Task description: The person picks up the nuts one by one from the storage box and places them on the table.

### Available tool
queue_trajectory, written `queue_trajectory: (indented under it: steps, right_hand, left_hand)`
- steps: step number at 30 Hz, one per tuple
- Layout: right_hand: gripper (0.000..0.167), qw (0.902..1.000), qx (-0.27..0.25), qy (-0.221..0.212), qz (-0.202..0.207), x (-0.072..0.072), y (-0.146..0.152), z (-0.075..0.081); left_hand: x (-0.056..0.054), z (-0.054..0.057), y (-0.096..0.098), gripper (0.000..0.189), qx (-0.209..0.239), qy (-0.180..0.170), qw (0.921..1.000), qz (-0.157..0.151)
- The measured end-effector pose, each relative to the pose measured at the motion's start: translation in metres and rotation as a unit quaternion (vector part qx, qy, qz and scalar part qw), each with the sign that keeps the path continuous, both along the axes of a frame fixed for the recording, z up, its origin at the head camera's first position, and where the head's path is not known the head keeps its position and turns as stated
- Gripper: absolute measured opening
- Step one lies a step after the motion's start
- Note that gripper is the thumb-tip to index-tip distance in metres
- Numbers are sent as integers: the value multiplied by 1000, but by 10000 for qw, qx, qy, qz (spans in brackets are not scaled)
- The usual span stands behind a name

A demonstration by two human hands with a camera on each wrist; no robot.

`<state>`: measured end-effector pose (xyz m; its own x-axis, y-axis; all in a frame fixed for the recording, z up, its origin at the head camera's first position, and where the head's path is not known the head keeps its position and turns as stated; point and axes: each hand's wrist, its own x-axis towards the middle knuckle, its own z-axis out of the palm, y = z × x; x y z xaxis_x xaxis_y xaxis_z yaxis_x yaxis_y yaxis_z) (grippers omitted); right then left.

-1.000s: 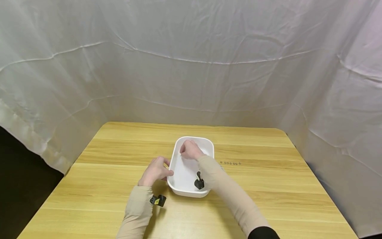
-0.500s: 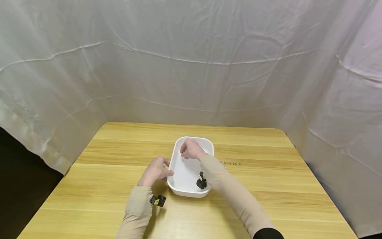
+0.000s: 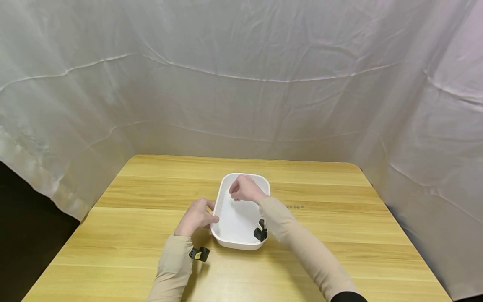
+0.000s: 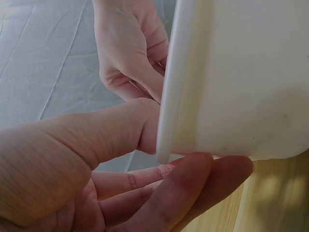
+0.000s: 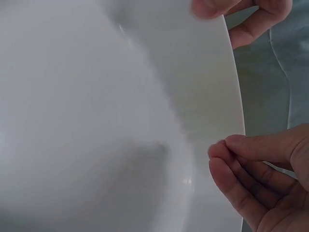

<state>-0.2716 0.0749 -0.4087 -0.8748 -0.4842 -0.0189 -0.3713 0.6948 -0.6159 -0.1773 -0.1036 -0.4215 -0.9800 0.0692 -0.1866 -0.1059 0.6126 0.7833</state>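
Note:
A white plastic tub [image 3: 235, 224] with rounded corners stands on the wooden table. My left hand [image 3: 196, 216] grips its left wall; in the left wrist view the thumb [image 4: 111, 130] lies at the rim and fingers are on the outer side. Over the tub's far part is my right hand [image 3: 247, 188]. In the right wrist view my right hand [image 5: 265, 183] has thumb and forefinger tips together near the tub wall, other fingers curled. Nothing is visible between the tips; a tiny thing there could be hidden.
Right of the tub, several tiny round greyish pieces [image 3: 295, 206] lie in a row, the near end partly behind the right sleeve [image 3: 298, 239]. Pale curtains [image 3: 241, 105] hang behind and beside the table [image 3: 151, 180]. Black cameras [image 3: 261, 230] sit on both wrists.
My right hand and forearm have shifted slightly to the right above the tub, and the sleeve covers more of the row of pieces. The left hand and tub look unmoved.

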Motion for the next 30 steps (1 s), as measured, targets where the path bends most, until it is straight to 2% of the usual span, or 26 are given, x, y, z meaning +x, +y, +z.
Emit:
queue_trajectory:
  steps: [14,24,30]
  right_hand:
    - [17,9980,-477,-250,322,12,24,18]
    - [17,9947,-849,-236,536,20,39,27]
    - [18,9938,-964,-291,471,25,51,32]
  left_hand:
    - [1,2,-1,28,-130,52,9999,-44]
    - [0,1,0,28,20,-37,10000,9]
    - [1,1,1,28,-33,-23,10000,6]
